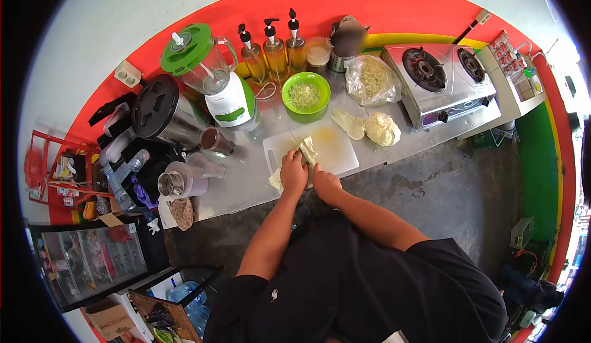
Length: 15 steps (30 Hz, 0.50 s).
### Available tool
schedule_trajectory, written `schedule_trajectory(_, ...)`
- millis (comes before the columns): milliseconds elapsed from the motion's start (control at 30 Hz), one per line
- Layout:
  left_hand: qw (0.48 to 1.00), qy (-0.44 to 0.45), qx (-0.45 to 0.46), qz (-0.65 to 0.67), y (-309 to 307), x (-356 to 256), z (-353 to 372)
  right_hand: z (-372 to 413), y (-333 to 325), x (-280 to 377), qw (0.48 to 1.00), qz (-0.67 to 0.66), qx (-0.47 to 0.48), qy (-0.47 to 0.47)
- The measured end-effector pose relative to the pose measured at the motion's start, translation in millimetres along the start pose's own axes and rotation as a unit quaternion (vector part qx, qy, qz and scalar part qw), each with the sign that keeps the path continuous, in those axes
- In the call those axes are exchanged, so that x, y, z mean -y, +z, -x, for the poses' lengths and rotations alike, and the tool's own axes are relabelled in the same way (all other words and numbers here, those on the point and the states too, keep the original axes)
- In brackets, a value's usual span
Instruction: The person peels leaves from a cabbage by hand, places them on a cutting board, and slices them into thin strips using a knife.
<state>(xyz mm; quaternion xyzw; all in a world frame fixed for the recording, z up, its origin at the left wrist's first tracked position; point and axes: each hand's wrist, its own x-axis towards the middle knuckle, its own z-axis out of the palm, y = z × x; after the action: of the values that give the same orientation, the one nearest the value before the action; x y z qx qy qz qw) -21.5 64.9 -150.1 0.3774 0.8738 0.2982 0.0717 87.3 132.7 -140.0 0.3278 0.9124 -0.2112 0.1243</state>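
Viewing remotely through the head camera, I log 2 bare hands close together over a white cutting board (342,153). My left hand (294,171) has its fingers bent and grasping the side of a pale leaf piece (308,148), which lies on the board and reaches out just beyond the fingertips. My right hand (327,182) is just beside it, fingers curled inward, thumb side at the near end of the piece; whether those fingers clench anything, I cannot tell, as the knuckles hide it. Handling estimate: the piece should be light, with crisp ribs and softer, thin edges, perhaps slick if damp, and liable to tear or fan apart under a hard squeeze. Best hold: across the thick rib, fingertips tucked back, pressing down lightly against the board. Beyond the fingers and to their right, 1 loose leaf (349,124) lies next to 1 pale leafy head (382,129); the head looks rounder, heavier and firmer, better cupped from the sides with a full palm. Straight out from the fingers, past the board, a green bowl (306,117) contains pale shreds (304,95). Farther right of the bowl, a clear plastic bag (373,100) has more pale shreds inside, presumably loose and springy
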Motion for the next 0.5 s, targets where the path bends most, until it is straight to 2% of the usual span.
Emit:
schedule_trajectory(200,1.000,0.015,0.003,-0.008,3.5,4.8,-1.1,25.9,-2.2,-1.5,0.999,0.014,0.026,0.018)
schedule_trajectory(333,1.000,0.024,0.013,0.002,-1.8,5.2,-1.4,12.4,-0.5,-1.8,0.999,0.022,0.033,0.004)
schedule_trajectory(400,0.999,0.026,0.022,0.005,-4.3,5.7,-1.8,0.5,-1.7,3.4,0.999,0.042,-0.024,-0.017)
schedule_trajectory(433,0.999,0.031,0.016,0.009,-4.3,6.7,-1.6,-3.9,-4.7,6.3,0.999,0.043,-0.024,-0.016)
schedule_trajectory(500,0.999,0.035,0.012,0.017,-3.7,7.8,-0.9,-9.3,-7.9,7.7,1.000,0.012,0.016,0.001)
